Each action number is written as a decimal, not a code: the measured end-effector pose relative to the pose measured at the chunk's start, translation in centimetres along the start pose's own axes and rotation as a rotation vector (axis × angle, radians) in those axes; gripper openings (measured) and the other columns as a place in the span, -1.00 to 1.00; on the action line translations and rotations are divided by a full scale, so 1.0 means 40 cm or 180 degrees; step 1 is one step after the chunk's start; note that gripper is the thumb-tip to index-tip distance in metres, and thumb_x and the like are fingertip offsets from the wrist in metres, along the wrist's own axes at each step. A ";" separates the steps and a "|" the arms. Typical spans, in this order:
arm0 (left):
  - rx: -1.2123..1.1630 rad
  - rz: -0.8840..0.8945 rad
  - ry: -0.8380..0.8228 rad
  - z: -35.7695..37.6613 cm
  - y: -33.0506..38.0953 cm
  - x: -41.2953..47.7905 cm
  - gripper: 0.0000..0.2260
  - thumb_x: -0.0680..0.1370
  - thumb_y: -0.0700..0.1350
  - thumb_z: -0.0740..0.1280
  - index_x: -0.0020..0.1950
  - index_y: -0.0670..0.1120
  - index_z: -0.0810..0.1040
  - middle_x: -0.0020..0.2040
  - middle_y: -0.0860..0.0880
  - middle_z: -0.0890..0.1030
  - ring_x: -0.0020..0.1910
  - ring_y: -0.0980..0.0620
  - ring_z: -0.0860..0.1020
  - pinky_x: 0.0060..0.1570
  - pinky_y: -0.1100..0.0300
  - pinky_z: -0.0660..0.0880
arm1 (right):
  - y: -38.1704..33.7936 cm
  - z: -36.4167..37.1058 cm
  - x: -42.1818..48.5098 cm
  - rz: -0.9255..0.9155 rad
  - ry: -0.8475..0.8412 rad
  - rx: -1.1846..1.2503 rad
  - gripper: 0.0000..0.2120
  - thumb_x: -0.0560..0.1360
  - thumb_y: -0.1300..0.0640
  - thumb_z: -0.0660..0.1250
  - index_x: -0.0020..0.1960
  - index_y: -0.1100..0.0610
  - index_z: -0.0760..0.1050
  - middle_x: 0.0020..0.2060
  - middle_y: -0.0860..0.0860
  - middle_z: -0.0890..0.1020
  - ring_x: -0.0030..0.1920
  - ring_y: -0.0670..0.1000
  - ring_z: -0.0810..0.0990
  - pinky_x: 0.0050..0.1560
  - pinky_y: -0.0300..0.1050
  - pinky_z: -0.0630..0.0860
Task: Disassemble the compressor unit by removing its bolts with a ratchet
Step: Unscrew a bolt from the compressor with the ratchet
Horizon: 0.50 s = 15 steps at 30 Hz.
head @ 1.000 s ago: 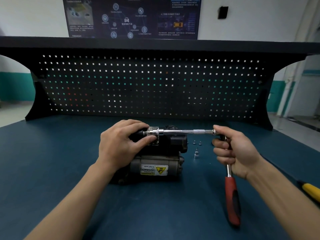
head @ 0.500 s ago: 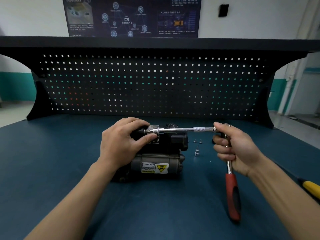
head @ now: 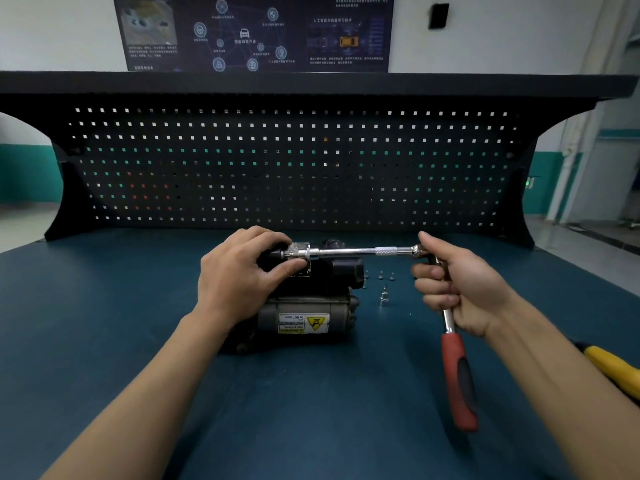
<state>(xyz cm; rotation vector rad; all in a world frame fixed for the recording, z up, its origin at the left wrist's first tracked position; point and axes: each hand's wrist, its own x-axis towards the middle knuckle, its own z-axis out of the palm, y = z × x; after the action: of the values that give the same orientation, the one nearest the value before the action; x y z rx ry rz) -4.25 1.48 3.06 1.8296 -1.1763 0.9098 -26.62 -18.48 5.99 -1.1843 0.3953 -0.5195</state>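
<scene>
- A compressor (head: 304,306) lies on its side in the middle of a dark blue bench (head: 104,323), a grey cylinder nearest the viewer with a black block on top
- A yellow and white warning label (head: 304,323) faces the viewer on the grey cylinder
- The left hand (head: 239,275) rests over the left end of the black block, its thumb and forefinger pinching the near end of a long chrome bar (head: 349,251) where it meets the compressor
- The bar runs level to the right, above the compressor, to the head of a ratchet (head: 457,375)
- The right hand (head: 460,289) is curled tight around the ratchet's steel shank just below the head — the red and black handle hangs free below the fist, slanting towards the viewer
- A few small bolts (head: 381,275) stand on the bench just right of the compressor, with a loose socket (head: 383,298) upright a little nearer the viewer
- A yellow tool (head: 613,368) lies at the right edge, partly hidden by the right forearm
- A black pegboard (head: 294,168) rises behind the bench, and a dark poster (head: 256,32) hangs on the wall above it
</scene>
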 end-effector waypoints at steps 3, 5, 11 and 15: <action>-0.0051 0.0009 -0.0027 0.003 -0.001 0.003 -0.66 0.44 0.37 0.29 0.03 0.19 0.61 -0.03 0.24 0.61 -0.01 0.22 0.53 -0.15 0.15 0.49 | 0.004 -0.001 0.007 0.0108 -0.0053 0.0099 -0.69 0.62 -0.06 0.30 -0.20 0.04 0.30 -0.45 -0.08 0.21 -0.59 -0.16 0.14 -0.70 -0.34 0.11; -0.0070 -0.0003 -0.0027 0.006 -0.003 0.004 -0.66 0.44 0.36 0.29 0.03 0.19 0.61 -0.03 0.24 0.61 0.00 0.21 0.53 -0.13 0.12 0.50 | 0.006 -0.003 0.015 0.0197 -0.0094 0.0202 -0.69 0.62 -0.06 0.28 -0.20 0.04 0.28 -0.46 -0.08 0.21 -0.60 -0.17 0.14 -0.71 -0.34 0.11; 0.0055 -0.0030 0.0002 0.015 -0.006 0.009 -0.65 0.44 0.37 0.29 0.05 0.19 0.62 -0.03 0.24 0.61 -0.01 0.21 0.54 -0.16 0.15 0.50 | -0.003 -0.008 0.021 0.0484 -0.0191 0.0448 -0.68 0.64 -0.03 0.25 -0.19 0.04 0.21 -0.45 -0.08 0.21 -0.61 -0.18 0.14 -0.72 -0.36 0.11; 0.0074 0.0002 0.0057 0.019 -0.013 0.008 -0.65 0.44 0.37 0.30 0.05 0.19 0.61 -0.03 0.24 0.61 -0.03 0.20 0.55 -0.16 0.13 0.52 | -0.014 -0.008 0.015 0.0517 -0.0250 0.0578 -0.69 0.63 -0.01 0.26 -0.18 0.05 0.21 -0.43 -0.08 0.21 -0.62 -0.18 0.15 -0.72 -0.36 0.12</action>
<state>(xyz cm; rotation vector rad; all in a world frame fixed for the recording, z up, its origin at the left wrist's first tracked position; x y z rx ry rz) -3.55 0.83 2.88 1.8361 -1.1596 0.9421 -26.41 -19.22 6.41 -0.9849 0.3653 -0.3589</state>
